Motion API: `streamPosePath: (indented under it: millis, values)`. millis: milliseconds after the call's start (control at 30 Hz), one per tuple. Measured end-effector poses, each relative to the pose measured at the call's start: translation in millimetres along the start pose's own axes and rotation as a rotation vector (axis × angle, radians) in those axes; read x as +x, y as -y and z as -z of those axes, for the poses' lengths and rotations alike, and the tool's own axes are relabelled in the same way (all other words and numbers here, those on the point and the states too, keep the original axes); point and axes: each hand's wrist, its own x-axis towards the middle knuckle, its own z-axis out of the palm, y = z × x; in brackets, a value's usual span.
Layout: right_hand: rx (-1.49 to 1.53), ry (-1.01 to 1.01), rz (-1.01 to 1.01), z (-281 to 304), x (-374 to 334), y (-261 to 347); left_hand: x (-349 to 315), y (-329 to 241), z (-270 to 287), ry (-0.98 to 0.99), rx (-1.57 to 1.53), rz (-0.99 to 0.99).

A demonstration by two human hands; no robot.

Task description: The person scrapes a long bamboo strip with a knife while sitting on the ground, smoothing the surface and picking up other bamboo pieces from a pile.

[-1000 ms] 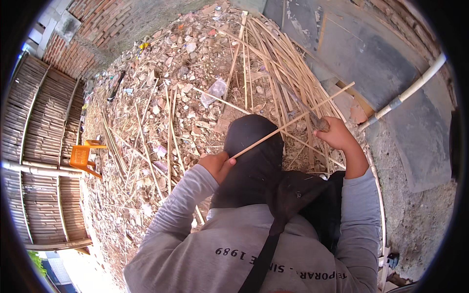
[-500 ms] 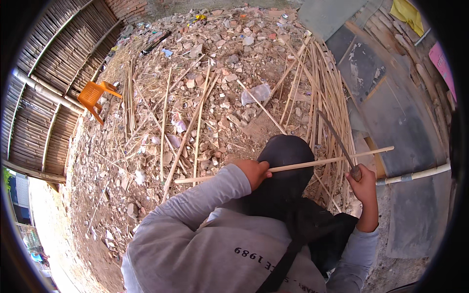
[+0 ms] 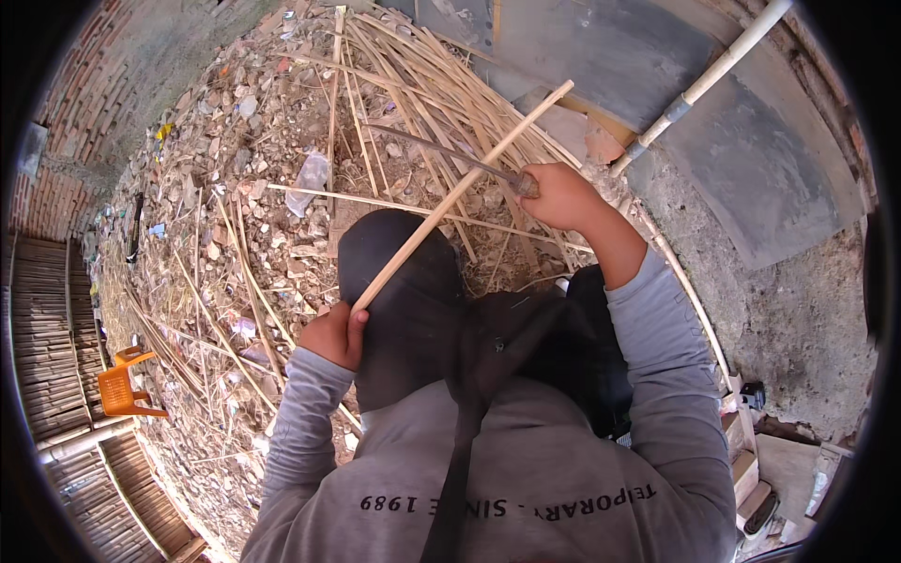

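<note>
My left hand [image 3: 330, 335] is closed around the lower end of a long, pale bamboo strip [image 3: 424, 235]. The strip slants up and to the right, passing over my dark-clad knee [image 3: 389, 272]. In my right hand [image 3: 563, 199] is the wooden handle of a long, thin-bladed knife [image 3: 427, 144]. Its dark blade points to the left and crosses the upper half of the strip; I cannot tell whether the edge bites into it. Behind them another thin strip [image 3: 328, 196] lies nearly level, partly hidden by the held one.
Many cut bamboo strips [image 3: 413, 70] lie piled beyond my hands. Rubble and a clear plastic bag [image 3: 308, 183] cover the ground to the left. An orange plastic chair [image 3: 117, 389] stands far left. A pale pole [image 3: 694, 89] and grey panels [image 3: 760, 178] flank the right side.
The view has turned, so the pile and rubble appear further left. The held strip has swung from nearly level to a steep slant, and the knife now points left across it.
</note>
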Motion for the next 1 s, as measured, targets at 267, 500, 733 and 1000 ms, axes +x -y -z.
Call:
streamPosePath:
  millis: [267, 500, 733, 1000]
  values:
    - [-0.001, 0.043, -0.079, 1, 12, -9, 6, 0, -1, -0.018, -0.033, 0.001]
    - [-0.059, 0.057, 0.119, 11, 5, 33, -1, 12, 0, -0.053, -0.042, 0.005]
    - [0.044, -0.074, 0.011, -6, 20, -13, 3, 5, 4, 0.025, -0.046, 0.029]
    - [0.088, -0.001, -0.103, -10, 22, -27, 6, 5, 1, 0.068, -0.111, 0.060]
